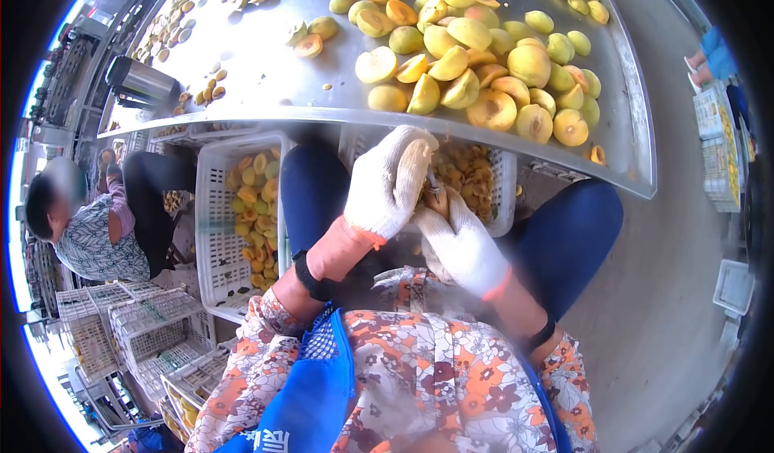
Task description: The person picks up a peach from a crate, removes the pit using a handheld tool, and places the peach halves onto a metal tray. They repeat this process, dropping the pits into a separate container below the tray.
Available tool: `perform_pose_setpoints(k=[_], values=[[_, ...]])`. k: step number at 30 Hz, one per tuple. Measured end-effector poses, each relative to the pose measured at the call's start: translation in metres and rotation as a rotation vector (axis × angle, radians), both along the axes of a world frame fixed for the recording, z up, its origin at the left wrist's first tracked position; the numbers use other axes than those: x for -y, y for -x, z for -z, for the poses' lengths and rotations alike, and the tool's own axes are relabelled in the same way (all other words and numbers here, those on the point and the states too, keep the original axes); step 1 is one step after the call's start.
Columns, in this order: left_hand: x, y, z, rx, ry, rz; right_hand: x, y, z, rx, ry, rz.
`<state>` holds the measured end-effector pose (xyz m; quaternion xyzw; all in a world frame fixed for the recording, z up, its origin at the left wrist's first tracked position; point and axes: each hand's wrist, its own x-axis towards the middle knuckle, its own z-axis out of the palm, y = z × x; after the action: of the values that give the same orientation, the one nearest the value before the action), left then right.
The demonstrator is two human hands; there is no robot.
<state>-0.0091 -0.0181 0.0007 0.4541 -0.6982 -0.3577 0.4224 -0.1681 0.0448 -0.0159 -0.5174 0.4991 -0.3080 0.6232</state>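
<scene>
Both hands wear white knitted gloves and meet just below the table's near edge. My left hand (391,183) is closed, with a small metal tool (433,183) at its fingertips. Closed too, my right hand (466,242) pinches a brownish-orange fruit piece (438,202) against the tool's tip. Fingers partly hide both the tool and the piece. Behind the hands, a crate (504,187) holds small orange-brown fruit pieces. Above, a heap of yellow-green fruit (468,33), whole and cut in half, lies on the metal table (274,90).
A white crate (211,235) of fruit halves stands left of my left knee. Stacked empty crates (153,316) are at lower left. Another person (97,227) sits at far left. A dark-and-silver container (143,80) rests on the table. More crates (717,154) stand at far right.
</scene>
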Motion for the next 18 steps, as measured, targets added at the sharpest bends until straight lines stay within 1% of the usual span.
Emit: perform_pose_setpoints(k=[2, 3, 5, 6, 9, 10, 13, 14, 16, 17, 18], values=[[0.004, -0.002, -0.003, -0.020, -0.179, 0.015, 0.001, -0.002, -0.002, 0.039, -0.075, 0.043], [0.006, -0.003, -0.004, -0.030, -0.269, 0.023, -0.001, -0.004, 0.008, -0.020, 0.057, 0.045], [0.012, -0.006, 0.002, -0.052, -0.346, 0.064, -0.005, -0.003, 0.019, -0.115, 0.228, 0.033], [0.015, -0.008, 0.005, -0.064, -0.379, 0.082, -0.004, -0.001, 0.020, -0.150, 0.273, 0.017], [0.006, -0.008, 0.016, -0.228, -0.177, 0.048, -0.001, -0.003, 0.014, -0.123, 0.278, 0.050], [0.001, -0.005, 0.019, -0.265, -0.207, -0.011, 0.001, -0.004, 0.009, -0.094, 0.259, 0.076], [-0.005, 0.002, 0.018, -0.384, -0.217, -0.076, -0.001, -0.006, 0.000, -0.241, 0.418, 0.108], [-0.005, 0.002, 0.014, -0.345, -0.233, -0.089, -0.002, -0.006, 0.002, -0.269, 0.451, 0.095], [-0.008, 0.005, 0.014, -0.421, -0.238, -0.082, -0.002, -0.005, 0.006, -0.322, 0.522, 0.079], [-0.010, 0.007, 0.015, -0.459, -0.242, -0.076, -0.002, -0.005, 0.006, -0.388, 0.607, 0.063], [-0.011, 0.007, 0.014, -0.437, -0.213, -0.086, -0.002, -0.005, 0.007, -0.453, 0.690, 0.047]])
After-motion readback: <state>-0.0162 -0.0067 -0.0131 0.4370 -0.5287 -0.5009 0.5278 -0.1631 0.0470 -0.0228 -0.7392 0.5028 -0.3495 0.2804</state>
